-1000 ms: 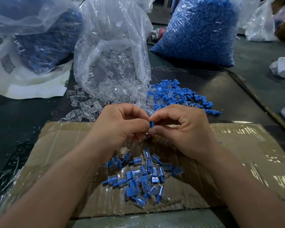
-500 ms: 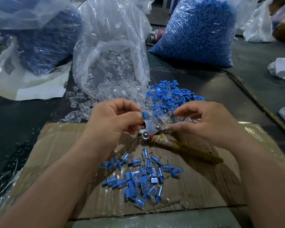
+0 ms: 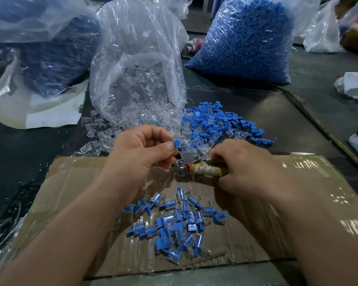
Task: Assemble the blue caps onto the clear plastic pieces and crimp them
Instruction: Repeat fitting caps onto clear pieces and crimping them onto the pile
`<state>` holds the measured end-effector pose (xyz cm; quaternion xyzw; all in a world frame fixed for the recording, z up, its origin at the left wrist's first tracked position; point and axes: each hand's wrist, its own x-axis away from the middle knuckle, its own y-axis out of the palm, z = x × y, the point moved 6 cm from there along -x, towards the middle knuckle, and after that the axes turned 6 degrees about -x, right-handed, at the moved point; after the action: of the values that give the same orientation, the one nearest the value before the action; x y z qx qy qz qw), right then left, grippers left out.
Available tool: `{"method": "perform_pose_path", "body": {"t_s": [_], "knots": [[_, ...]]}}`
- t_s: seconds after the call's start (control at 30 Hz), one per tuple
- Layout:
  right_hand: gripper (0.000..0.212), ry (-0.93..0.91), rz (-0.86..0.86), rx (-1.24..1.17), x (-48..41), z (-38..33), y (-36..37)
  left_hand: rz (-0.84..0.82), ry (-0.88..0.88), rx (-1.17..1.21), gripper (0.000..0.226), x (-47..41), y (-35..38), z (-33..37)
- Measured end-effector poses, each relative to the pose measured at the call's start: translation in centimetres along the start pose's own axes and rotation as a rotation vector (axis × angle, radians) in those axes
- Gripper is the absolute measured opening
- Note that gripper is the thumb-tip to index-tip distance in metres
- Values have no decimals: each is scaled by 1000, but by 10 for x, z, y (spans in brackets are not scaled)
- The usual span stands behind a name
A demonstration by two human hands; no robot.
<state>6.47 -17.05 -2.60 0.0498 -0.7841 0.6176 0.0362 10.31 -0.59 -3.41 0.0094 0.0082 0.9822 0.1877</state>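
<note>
Blue against the thumbnail, one blue cap (image 3: 176, 144) is pinched between thumb and forefinger of the left hand (image 3: 141, 153) and held just at the metal head of the crimping tool (image 3: 186, 159). The clear body it should sit on is hidden behind those fingers, so I cannot confirm the fit. A second ago both hands met fingertip to fingertip around this cap. Half a second ago the right hand (image 3: 246, 168) had parted from it and was reaching, fingers loose, for the tool lying on the cardboard sheet (image 3: 298, 203). Now its fingers are curled round the wrapped handles (image 3: 205, 171). From my remote station I read this as the end of the seating step and the start of the crimp. Whether the tool's jaws already bite the piece I cannot tell. Finished pieces (image 3: 174, 221) lie heaped on the cardboard near the wrists, which suggests a batch well under way. Loose caps (image 3: 221, 122) and clear plastic pieces (image 3: 99, 139) spilling from the open bag (image 3: 136, 58) wait on the dark worktop (image 3: 256, 104) beyond the hands.
</note>
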Motion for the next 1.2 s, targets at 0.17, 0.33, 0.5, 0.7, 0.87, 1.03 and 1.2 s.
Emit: {"method": "perform_pose_path", "body": {"t_s": [0.17, 0.33, 0.5, 0.7, 0.87, 1.03, 1.2], "knots": [[15, 7, 101, 54, -5, -2, 4, 16, 5, -7, 14, -1, -1, 0], [9, 5, 274, -46, -2, 5, -7, 93, 50, 13, 13, -2, -8, 3], [15, -29, 400, -201, 5, -1, -18, 145, 115, -9, 16, -1, -9, 8], [15, -106, 258, -349, 4, -12, -7, 145, 153, -28, 16, 0, -8, 10], [20, -102, 234, -362, 4, -10, -5, 138, 191, -77, 17, 1, -7, 12], [21, -109, 187, -342, 3, -12, -1, 146, 205, -109, 20, 0, -8, 12], [12, -120, 235, -251, 4, -14, -5, 150, 223, -152, 22, 2, -8, 13]]}}
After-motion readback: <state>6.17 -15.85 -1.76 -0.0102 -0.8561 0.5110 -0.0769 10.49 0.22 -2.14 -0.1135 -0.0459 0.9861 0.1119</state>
